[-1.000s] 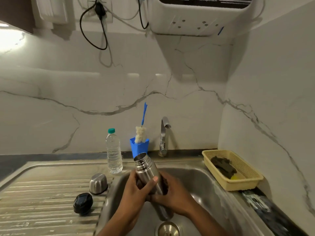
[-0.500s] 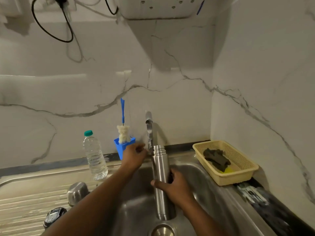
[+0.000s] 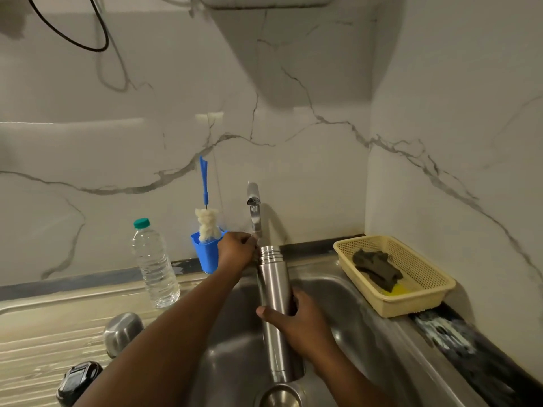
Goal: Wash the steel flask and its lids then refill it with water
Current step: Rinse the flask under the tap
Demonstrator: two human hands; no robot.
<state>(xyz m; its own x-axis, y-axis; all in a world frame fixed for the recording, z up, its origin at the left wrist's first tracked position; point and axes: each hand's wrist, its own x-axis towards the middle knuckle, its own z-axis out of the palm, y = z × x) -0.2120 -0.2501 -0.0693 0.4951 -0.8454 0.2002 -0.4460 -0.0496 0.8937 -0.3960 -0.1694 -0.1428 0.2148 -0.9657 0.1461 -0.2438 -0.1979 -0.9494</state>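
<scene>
The steel flask [image 3: 274, 292] stands upright over the sink [image 3: 346, 295], its open threaded mouth just below the tap [image 3: 254, 212]. My right hand [image 3: 293, 321] grips the flask around its middle. My left hand [image 3: 237, 250] reaches to the base of the tap, its fingers curled at the tap's handle. On the draining board to the left lie the steel cup lid [image 3: 122, 333] and the black inner lid [image 3: 78, 380]. No water stream is visible.
A plastic water bottle [image 3: 154, 265] stands on the counter at the left. A blue holder [image 3: 205, 254] with a bottle brush [image 3: 205, 207] sits by the tap. A yellow basket [image 3: 411, 283] with a dark scrubber is at the right. The drain [image 3: 280, 396] lies below the flask.
A second ago both hands held the tilted flask. My left hand has let go and moved up to the tap, and my right hand has stood the flask upright beneath the spout.
</scene>
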